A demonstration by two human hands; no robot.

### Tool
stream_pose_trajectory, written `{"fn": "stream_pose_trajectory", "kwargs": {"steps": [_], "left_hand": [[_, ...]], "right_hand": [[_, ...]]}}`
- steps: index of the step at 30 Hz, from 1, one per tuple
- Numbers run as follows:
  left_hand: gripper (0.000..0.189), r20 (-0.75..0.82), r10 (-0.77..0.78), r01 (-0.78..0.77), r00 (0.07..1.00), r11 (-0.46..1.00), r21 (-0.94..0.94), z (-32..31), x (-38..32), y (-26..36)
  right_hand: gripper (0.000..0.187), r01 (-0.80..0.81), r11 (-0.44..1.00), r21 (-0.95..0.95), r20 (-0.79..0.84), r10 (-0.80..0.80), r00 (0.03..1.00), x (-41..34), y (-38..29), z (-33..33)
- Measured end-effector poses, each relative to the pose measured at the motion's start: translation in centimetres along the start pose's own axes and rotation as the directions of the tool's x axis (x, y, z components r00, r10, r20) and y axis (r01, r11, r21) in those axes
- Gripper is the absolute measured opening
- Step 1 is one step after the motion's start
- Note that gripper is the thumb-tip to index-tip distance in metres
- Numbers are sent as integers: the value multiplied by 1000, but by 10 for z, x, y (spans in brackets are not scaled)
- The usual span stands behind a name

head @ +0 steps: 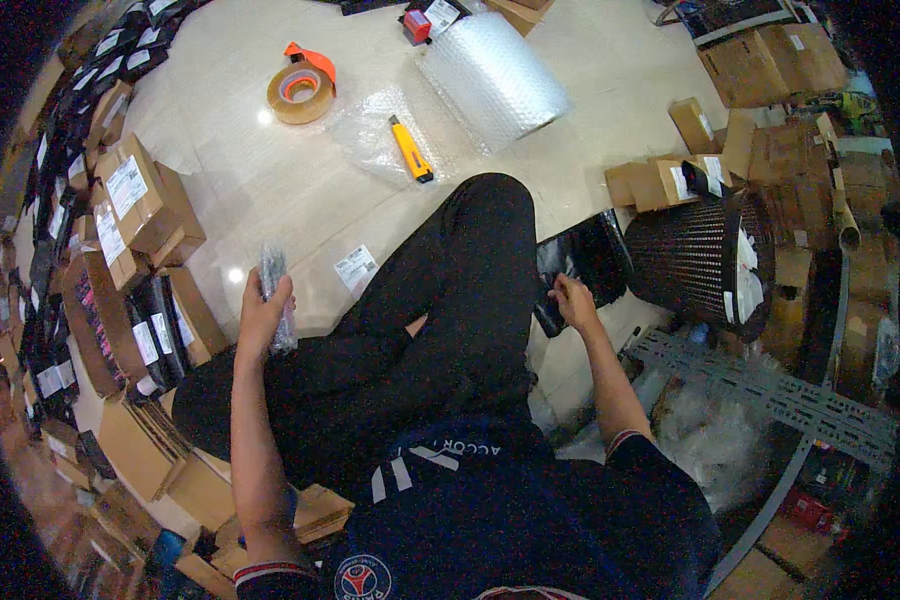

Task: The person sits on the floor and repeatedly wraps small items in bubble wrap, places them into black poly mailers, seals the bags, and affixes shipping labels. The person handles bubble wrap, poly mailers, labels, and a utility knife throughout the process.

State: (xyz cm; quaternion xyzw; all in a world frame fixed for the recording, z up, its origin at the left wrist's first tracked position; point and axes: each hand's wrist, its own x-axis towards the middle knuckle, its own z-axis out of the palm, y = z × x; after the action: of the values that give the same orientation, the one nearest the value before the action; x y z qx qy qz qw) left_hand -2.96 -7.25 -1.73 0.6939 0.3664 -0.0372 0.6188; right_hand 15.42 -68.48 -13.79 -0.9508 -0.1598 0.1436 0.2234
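My left hand [265, 307] is closed around a slim item wrapped in bubble wrap [274, 274], held above the floor by my left knee. At the right, my right hand [570, 300] grips the edge of a black plastic mailer bag [586, 255] beside my right knee. A printed label [355, 270] lies on the floor near my left hand. Farther ahead are a yellow utility knife [411, 150] on a piece of bubble wrap [367, 135], a roll of clear tape [298, 96] with an orange dispenser, and a large bubble wrap roll [495, 79].
Labelled cardboard boxes [131, 191] and black parcels [150, 337] crowd the left side. To the right, a dark perforated basket [682, 259] lies tipped on its side, with small boxes [645, 186] near it and a grey metal shelf frame [765, 390] behind.
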Motion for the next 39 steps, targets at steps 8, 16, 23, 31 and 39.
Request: {"fn": "stream_pose_trajectory", "kwargs": {"steps": [8, 16, 23, 31, 39], "left_hand": [[56, -100, -6, 6, 995, 1000, 6, -6, 7, -24], [59, -34, 54, -54, 998, 998, 24, -11, 7, -28], [55, -3, 80, -80, 997, 995, -64, -10, 3, -18], [55, -50, 32, -35, 998, 998, -50, -9, 1, -14], [58, -282, 72, -129, 957, 973, -190, -25, 7, -15]], "right_hand": [[26, 43, 991, -126, 157, -23, 987, 2, -68, -30], [3, 106, 985, 133, 201, -131, 971, 4, -17, -20], [13, -23, 901, 433, 81, -14, 997, 18, 16, -87], [20, -192, 553, 811, 138, 138, 981, 35, -106, -193], [21, 480, 802, 354, -43, -499, 865, 122, -366, -75]]}}
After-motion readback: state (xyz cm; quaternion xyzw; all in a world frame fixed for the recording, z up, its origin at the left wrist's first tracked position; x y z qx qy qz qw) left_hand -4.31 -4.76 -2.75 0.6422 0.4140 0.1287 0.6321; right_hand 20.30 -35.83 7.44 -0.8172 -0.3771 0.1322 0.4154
